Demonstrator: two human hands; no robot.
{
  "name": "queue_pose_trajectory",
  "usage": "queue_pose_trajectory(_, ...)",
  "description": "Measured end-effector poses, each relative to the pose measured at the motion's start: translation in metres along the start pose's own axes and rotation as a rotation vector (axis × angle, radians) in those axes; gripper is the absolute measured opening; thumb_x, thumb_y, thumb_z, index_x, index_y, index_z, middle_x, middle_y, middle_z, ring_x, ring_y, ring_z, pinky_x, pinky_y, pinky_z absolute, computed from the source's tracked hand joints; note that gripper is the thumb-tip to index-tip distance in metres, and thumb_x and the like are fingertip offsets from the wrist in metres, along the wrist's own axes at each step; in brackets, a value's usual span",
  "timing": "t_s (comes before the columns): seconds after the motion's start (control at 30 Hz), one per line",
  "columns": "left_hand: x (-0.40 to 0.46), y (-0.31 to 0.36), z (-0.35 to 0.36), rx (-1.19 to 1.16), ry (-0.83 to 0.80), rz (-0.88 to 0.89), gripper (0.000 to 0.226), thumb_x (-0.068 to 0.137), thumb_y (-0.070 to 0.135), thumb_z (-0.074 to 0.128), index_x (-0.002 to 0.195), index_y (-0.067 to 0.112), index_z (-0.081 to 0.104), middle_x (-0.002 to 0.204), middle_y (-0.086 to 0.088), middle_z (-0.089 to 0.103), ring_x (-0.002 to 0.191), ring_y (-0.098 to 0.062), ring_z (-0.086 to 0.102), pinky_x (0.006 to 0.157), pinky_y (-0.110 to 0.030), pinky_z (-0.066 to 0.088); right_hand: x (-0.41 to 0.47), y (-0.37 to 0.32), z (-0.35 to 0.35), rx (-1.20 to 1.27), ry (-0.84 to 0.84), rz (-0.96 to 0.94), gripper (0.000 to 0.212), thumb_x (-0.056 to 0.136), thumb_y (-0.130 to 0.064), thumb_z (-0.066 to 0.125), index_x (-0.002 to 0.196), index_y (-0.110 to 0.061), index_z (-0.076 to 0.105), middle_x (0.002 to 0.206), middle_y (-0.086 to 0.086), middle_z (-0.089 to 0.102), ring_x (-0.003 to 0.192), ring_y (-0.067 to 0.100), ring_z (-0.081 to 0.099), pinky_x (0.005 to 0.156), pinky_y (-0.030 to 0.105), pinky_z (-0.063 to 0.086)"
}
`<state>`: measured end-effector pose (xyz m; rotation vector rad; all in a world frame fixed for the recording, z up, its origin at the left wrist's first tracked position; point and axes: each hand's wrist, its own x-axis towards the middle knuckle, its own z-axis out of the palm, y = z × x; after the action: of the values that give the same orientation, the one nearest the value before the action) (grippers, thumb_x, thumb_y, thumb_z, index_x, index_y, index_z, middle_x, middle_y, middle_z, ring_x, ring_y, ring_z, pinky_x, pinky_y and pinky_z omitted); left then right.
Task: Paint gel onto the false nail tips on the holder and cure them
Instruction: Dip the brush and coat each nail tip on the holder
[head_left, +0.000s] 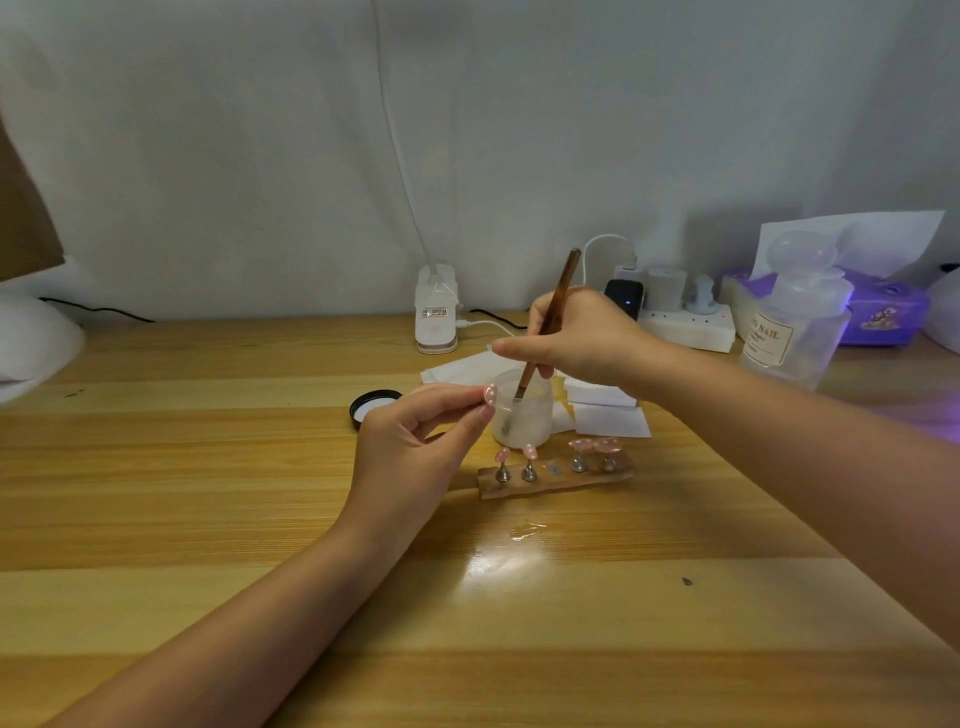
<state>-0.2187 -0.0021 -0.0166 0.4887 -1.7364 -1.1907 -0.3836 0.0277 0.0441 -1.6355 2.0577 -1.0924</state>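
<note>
My left hand (415, 447) pinches a pink false nail tip (490, 394) with white dots, raised beside a small frosted jar (522, 418). My right hand (582, 338) grips a brown brush (553, 312), its bristles dipped inside that jar. In front of the jar lies a wooden holder (556, 475) with several metal stands carrying pink tips (530, 451); its middle spot is bare.
A black jar lid (371, 405) lies left of the jar, white pads (602, 405) to its right. At the back stand a white clip lamp (436, 312), a power strip (685, 325), a clear pump bottle (795, 322) and a purple tissue box (883, 312).
</note>
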Motion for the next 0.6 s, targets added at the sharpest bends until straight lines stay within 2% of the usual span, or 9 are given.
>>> queue_pose_trajectory(0.17,0.000,-0.002,-0.001,-0.007,0.009,-0.004,0.019,0.071,0.014,0.069,0.085,0.028,0.071,0.089,0.011,0.072,0.084,-0.005,0.067,0.075,-0.016,0.052,0.000,0.002,0.003,0.019,-0.019,0.041,0.029,0.083,-0.029,0.066,0.061,-0.016,0.051,0.052,-0.006,0.053,0.049,0.003,0.051,0.051,0.017,0.039)
queue_pose_trajectory(0.27,0.000,-0.002,0.000,-0.004,0.013,-0.008,0.019,0.071,0.014,0.069,0.083,0.028,0.070,0.088,0.013,0.072,0.083,-0.003,0.067,0.074,-0.015,0.052,0.001,0.002,0.001,0.033,0.026,0.049,0.029,0.083,-0.026,0.066,0.062,-0.015,0.051,0.054,-0.003,0.053,0.052,0.005,0.051,0.052,0.018,0.040)
queue_pose_trajectory(0.4,0.001,-0.002,0.001,-0.032,0.011,-0.004,0.017,0.067,0.017,0.068,0.081,0.026,0.070,0.085,0.013,0.072,0.081,-0.002,0.067,0.072,-0.013,0.051,-0.002,0.001,0.001,-0.012,-0.036,0.050,0.027,0.084,-0.024,0.065,0.062,-0.015,0.050,0.056,-0.002,0.053,0.052,0.005,0.051,0.053,0.018,0.041)
queue_pose_trajectory(0.5,0.000,-0.002,0.001,-0.038,0.010,-0.008,0.016,0.066,0.018,0.069,0.079,0.027,0.070,0.084,0.012,0.072,0.081,-0.002,0.067,0.071,-0.011,0.050,-0.004,0.003,-0.007,0.043,0.084,0.032,0.028,0.084,-0.025,0.065,0.061,-0.015,0.052,0.052,-0.004,0.054,0.052,0.005,0.052,0.056,0.019,0.041)
queue_pose_trajectory(0.6,0.001,-0.003,0.001,-0.054,0.010,-0.019,0.016,0.065,0.018,0.069,0.078,0.027,0.071,0.083,0.010,0.073,0.081,-0.003,0.067,0.071,-0.011,0.049,-0.006,0.011,-0.017,0.175,0.238,0.066,0.030,0.085,-0.026,0.064,0.060,-0.015,0.052,0.039,-0.008,0.054,0.044,0.001,0.053,0.056,0.020,0.041)
